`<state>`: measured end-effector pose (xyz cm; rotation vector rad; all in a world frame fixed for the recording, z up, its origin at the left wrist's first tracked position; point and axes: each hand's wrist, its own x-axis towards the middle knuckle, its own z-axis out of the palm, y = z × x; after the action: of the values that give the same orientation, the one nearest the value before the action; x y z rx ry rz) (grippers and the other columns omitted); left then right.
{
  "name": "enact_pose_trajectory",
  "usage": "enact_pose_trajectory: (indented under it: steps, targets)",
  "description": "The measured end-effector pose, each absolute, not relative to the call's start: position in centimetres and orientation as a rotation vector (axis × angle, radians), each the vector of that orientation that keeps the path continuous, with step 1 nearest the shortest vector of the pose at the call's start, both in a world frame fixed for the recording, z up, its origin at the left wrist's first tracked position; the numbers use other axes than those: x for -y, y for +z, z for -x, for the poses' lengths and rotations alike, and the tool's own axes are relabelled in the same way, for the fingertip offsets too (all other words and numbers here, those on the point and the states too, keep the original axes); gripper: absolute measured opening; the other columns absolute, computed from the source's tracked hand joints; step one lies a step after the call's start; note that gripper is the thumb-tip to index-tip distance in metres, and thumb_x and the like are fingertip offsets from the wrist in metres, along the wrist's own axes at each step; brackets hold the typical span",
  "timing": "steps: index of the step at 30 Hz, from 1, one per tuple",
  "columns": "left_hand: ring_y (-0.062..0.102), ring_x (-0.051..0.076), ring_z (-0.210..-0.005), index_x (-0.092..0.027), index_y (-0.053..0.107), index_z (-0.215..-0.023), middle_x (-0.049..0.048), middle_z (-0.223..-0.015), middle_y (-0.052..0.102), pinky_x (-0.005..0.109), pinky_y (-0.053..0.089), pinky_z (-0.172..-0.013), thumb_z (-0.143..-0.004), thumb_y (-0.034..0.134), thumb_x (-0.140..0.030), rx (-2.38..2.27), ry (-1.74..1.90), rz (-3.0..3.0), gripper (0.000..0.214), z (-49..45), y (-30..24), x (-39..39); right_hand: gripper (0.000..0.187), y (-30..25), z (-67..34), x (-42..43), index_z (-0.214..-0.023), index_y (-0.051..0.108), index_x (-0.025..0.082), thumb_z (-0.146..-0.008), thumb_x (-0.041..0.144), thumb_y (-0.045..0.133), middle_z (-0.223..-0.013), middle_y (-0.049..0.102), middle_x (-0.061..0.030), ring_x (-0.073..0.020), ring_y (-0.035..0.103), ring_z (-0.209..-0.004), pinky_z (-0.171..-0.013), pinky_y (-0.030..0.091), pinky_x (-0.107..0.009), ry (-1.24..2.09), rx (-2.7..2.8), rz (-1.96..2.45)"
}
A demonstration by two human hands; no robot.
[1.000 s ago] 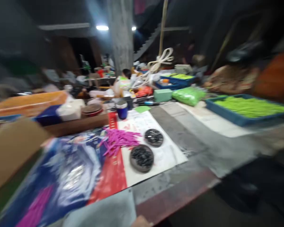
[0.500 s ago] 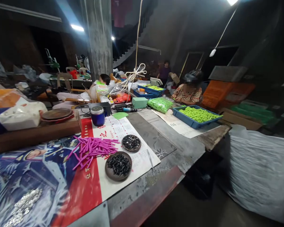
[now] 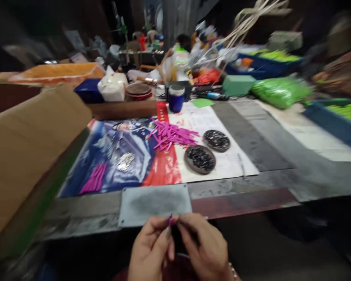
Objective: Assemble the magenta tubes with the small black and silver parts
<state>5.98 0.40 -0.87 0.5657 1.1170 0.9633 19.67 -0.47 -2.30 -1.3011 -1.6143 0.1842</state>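
Low in front, at the table's near edge, my left hand (image 3: 150, 248) pinches a small purple stick (image 3: 171, 221) with a dark tip between thumb and forefinger. My right hand (image 3: 206, 246) is closed too, its fingertips meeting the stick from the right; what they grip is hidden and blurred. Beyond the hands lies a pale metal plate (image 3: 155, 203). A loose pile of purple sticks (image 3: 175, 134) rests on a printed calendar sheet (image 3: 222, 166), and a neat bunch of purple sticks (image 3: 96, 178) lies nearer on the left. Silver rings (image 3: 125, 160) are heaped between them.
Two round dishes hold small black pieces (image 3: 200, 159) and shiny dark bits (image 3: 217, 139). A thin metal tool (image 3: 241, 166) lies beside them. A cardboard box (image 3: 32, 156) stands close at left. Behind are a blue jar (image 3: 176, 99), a green bag (image 3: 282, 91) and a blue tray (image 3: 333, 121).
The view has swung left and down. Both my hands have come into view with a purple stick. The cardboard box, metal plate and near bunch of sticks now show.
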Motion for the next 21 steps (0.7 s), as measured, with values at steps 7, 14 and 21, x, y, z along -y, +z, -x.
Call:
enact_pose_trajectory:
  steps: [7,14,21]
  targets:
    - [0.044,0.006,-0.049,-0.014,0.070,-0.091,-0.0039,-0.057,0.058,0.015,0.033,-0.048,-0.076,0.087,-0.043,-1.057,1.051,-0.497,0.037,-6.2,-0.3,0.0,0.006,-2.0,-19.5,1.1,-0.092,0.067,0.021,-0.096,0.026,0.064,-0.077,0.075,-0.0004,-0.0136,0.074,-0.064,-0.067,0.062,-0.019,0.394,1.558,1.416]
    - [0.045,0.004,-0.052,-0.015,0.072,-0.095,-0.0039,-0.065,0.060,0.013,0.037,-0.051,-0.081,0.084,-0.038,-1.015,1.073,-0.490,0.030,-5.9,-1.4,0.7,0.008,-1.5,-18.7,0.9,-0.092,0.065,0.023,-0.097,0.027,0.061,-0.078,0.075,0.0011,-0.0121,0.075,-0.067,-0.069,0.061,-0.016,0.336,1.600,1.401]
    - [0.049,0.004,-0.058,-0.018,0.075,-0.102,0.0013,-0.082,0.067,0.013,0.042,-0.055,-0.088,0.077,-0.035,-0.955,1.059,-0.567,0.022,-5.9,-1.6,1.1,0.012,-1.4,-18.5,1.0,-0.093,0.064,0.022,-0.100,0.030,0.058,-0.081,0.077,-0.0005,-0.0130,0.076,-0.071,-0.073,0.062,-0.017,0.268,1.623,1.419]
